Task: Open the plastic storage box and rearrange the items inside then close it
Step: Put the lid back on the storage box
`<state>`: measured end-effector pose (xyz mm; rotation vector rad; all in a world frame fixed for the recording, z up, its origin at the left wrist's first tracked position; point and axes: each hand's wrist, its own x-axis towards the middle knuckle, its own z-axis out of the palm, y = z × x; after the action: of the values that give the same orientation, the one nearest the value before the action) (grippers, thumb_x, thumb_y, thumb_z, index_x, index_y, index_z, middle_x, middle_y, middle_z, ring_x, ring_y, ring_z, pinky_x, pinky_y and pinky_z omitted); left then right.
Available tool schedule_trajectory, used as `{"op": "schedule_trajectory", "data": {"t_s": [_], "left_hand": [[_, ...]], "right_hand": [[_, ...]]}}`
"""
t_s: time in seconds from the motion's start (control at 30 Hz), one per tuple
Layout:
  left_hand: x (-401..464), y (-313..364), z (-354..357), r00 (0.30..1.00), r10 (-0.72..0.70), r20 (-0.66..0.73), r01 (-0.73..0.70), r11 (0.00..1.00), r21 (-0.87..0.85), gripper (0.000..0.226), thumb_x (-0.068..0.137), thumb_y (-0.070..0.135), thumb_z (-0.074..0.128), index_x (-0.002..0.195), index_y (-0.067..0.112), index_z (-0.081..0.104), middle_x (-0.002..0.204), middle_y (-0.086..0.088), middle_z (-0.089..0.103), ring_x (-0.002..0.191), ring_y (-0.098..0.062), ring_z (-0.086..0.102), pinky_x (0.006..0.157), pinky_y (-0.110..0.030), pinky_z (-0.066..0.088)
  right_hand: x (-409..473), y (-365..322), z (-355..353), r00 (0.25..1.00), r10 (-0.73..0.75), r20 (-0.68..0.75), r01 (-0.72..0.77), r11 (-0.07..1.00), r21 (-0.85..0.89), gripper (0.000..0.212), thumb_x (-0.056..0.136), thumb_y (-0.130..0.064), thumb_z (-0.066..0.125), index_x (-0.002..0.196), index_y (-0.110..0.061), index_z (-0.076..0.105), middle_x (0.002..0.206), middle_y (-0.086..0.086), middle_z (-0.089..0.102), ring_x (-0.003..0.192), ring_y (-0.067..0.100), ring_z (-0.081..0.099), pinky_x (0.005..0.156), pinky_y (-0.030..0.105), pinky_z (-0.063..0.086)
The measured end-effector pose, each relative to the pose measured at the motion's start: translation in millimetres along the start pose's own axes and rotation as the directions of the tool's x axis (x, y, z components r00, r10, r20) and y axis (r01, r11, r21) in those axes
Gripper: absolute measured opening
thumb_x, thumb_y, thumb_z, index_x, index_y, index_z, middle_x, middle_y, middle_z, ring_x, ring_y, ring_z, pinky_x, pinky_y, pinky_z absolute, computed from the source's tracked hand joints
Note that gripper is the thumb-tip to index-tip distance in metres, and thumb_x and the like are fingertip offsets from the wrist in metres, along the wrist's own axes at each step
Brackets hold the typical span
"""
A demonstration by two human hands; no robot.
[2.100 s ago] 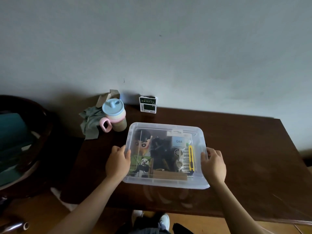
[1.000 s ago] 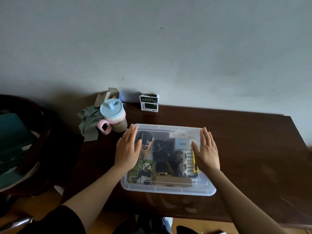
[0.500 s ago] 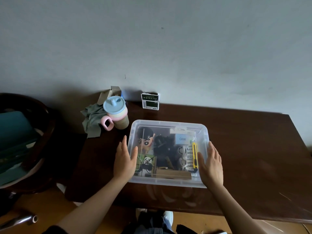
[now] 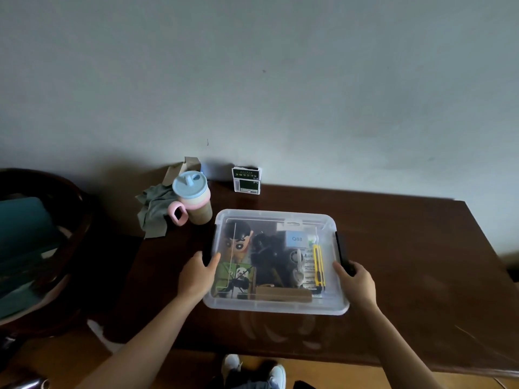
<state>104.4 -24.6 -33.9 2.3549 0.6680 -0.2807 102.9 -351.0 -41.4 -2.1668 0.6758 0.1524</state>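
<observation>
One dark wooden table (image 4: 407, 262) fills the lower half of the view, set against a pale wall. One dark round chair (image 4: 42, 248) stands off its left end. On the table, near the front edge, sits one clear plastic storage box (image 4: 276, 306) with its clear lid on, and two black latches show, one on each short side. Through the lid several items can be counted: one cartoon doll (image 4: 236, 240) at the back left, one green panda card (image 4: 236, 279) in front of it, one black tangled bundle (image 4: 266, 256) in the middle, one blue tag marked Q88 (image 4: 297, 238), one yellow utility knife (image 4: 318, 265) along the right side, and one brown strip (image 4: 283, 294) at the front.

Two bare hands hold the box by its short sides. The left hand (image 4: 196, 277) curls around the left latch (image 4: 209, 248), thumb on the lid edge. The right hand (image 4: 355, 284) grips the near end of the right latch (image 4: 341, 251), fingers wrapped under it.

Behind the box, at the left, stand one lidded cup (image 4: 193, 200) with a pink handle, one crumpled grey cloth (image 4: 153, 211) touching it, and one open cardboard carton (image 4: 182, 168). One small green and white packet (image 4: 247, 180) stands upright by the wall.
</observation>
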Motion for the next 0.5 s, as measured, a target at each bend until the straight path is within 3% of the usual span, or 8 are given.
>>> {"op": "schedule_trajectory", "data": {"t_s": [0.1, 0.2, 0.33, 0.37, 0.43, 0.5], "left_hand": [[-8.7, -2.9, 3.6, 0.997, 0.033, -0.065, -0.029, 0.997, 0.066, 0.058, 0.098, 0.045, 0.041, 0.135, 0.001, 0.045, 0.131, -0.017, 0.054, 0.119, -0.030, 0.054, 0.090, -0.035, 0.044], [-7.5, -5.7, 1.1, 0.996, 0.057, -0.075, -0.047, 0.991, 0.127, 0.052, 0.097, 0.045, 0.043, 0.121, 0.000, 0.054, 0.119, -0.014, 0.057, 0.107, -0.028, 0.058, 0.079, -0.034, 0.045], [9.4, -8.1, -12.1, 0.995, 0.005, 0.096, 0.010, 0.988, -0.156, 0.044, 0.085, 0.045, 0.060, 0.081, 0.002, 0.068, 0.081, -0.007, 0.070, 0.072, -0.021, 0.068, 0.069, -0.042, 0.053], [12.3, -8.2, -13.0, 0.990, 0.015, 0.141, 0.015, 0.978, -0.207, 0.037, 0.084, 0.044, 0.063, 0.080, 0.008, 0.070, 0.079, -0.003, 0.071, 0.072, -0.018, 0.068, 0.071, -0.039, 0.055], [12.8, -5.5, -9.4, 0.982, 0.014, 0.188, 0.045, 0.950, -0.308, 0.028, 0.085, 0.043, 0.065, 0.099, 0.018, 0.068, 0.090, 0.004, 0.070, 0.079, -0.012, 0.066, 0.072, -0.030, 0.054], [9.2, -0.7, -2.6, 0.984, -0.012, 0.177, 0.086, 0.904, -0.420, 0.038, 0.089, 0.039, 0.062, 0.120, 0.016, 0.060, 0.105, -0.001, 0.065, 0.082, -0.011, 0.060, 0.067, -0.022, 0.048]], "right_hand": [[-2.5, 3.9, -2.9, 1.000, -0.029, 0.013, 0.029, 0.998, -0.051, 0.027, 0.090, -0.039, 0.058, 0.102, -0.016, 0.062, 0.076, -0.016, 0.060, 0.066, 0.000, 0.055, 0.049, 0.018, 0.040], [1.3, 4.0, -8.1, 0.998, -0.006, 0.066, 0.013, 0.994, -0.108, 0.020, 0.090, -0.042, 0.057, 0.098, -0.024, 0.054, 0.077, -0.015, 0.057, 0.067, -0.001, 0.054, 0.049, 0.019, 0.038], [8.6, 2.1, -2.9, 0.988, 0.008, 0.152, -0.005, 1.000, -0.016, 0.023, 0.092, -0.040, 0.055, 0.090, -0.017, 0.054, 0.083, 0.001, 0.062, 0.070, 0.011, 0.058, 0.055, 0.026, 0.043], [7.8, 1.9, -0.7, 0.988, -0.005, 0.155, -0.001, 0.999, 0.036, 0.023, 0.092, -0.039, 0.055, 0.090, -0.016, 0.055, 0.084, 0.002, 0.063, 0.070, 0.012, 0.058, 0.056, 0.027, 0.043], [5.5, 1.9, 2.5, 0.988, -0.025, 0.154, 0.003, 0.989, 0.146, 0.022, 0.093, -0.036, 0.055, 0.101, -0.015, 0.056, 0.091, 0.002, 0.064, 0.079, 0.014, 0.060, 0.062, 0.027, 0.045], [3.1, 2.3, 3.5, 0.988, -0.032, 0.151, -0.001, 0.976, 0.216, 0.026, 0.094, -0.032, 0.055, 0.116, -0.016, 0.053, 0.102, 0.001, 0.064, 0.091, 0.017, 0.062, 0.072, 0.029, 0.047]]}}
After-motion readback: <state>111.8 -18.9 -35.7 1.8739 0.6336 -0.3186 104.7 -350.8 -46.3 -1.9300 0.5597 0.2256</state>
